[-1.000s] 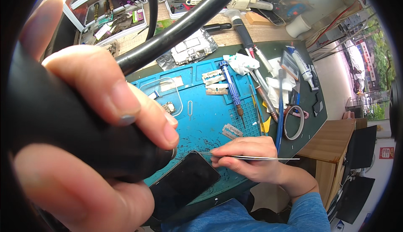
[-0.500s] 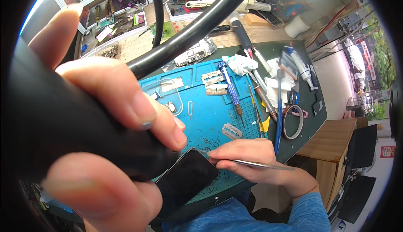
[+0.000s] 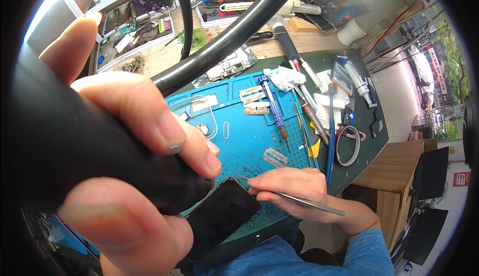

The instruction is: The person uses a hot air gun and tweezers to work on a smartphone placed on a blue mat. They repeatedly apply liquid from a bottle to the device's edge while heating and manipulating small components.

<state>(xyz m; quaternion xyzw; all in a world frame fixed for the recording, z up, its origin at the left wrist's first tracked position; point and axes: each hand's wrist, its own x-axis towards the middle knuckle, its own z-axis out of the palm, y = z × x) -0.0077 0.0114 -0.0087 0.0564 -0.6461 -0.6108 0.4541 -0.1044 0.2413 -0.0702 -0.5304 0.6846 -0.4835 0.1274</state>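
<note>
My left hand (image 3: 134,116) is closed around a large black cylindrical tool (image 3: 60,141) with a thick black hose (image 3: 209,46) behind it; its rounded end is over a dark-screened phone (image 3: 224,213) on the blue mat (image 3: 239,121). My right hand (image 3: 284,191) pinches metal tweezers (image 3: 314,204) beside the phone's upper corner, where the tips are small and hard to make out. A loose razor blade (image 3: 275,157) lies just above that hand.
Beyond are a blue screwdriver (image 3: 272,101), more blades (image 3: 252,93), a circuit board (image 3: 229,64), a tape roll (image 3: 348,146), white paper (image 3: 284,77), a blue brush (image 3: 331,146) and tool trays (image 3: 134,31). A wooden cabinet (image 3: 384,171) stands at the right.
My left hand and the tool have shifted slightly rightward. The tweezers in my right hand have tilted, their rear end now lower.
</note>
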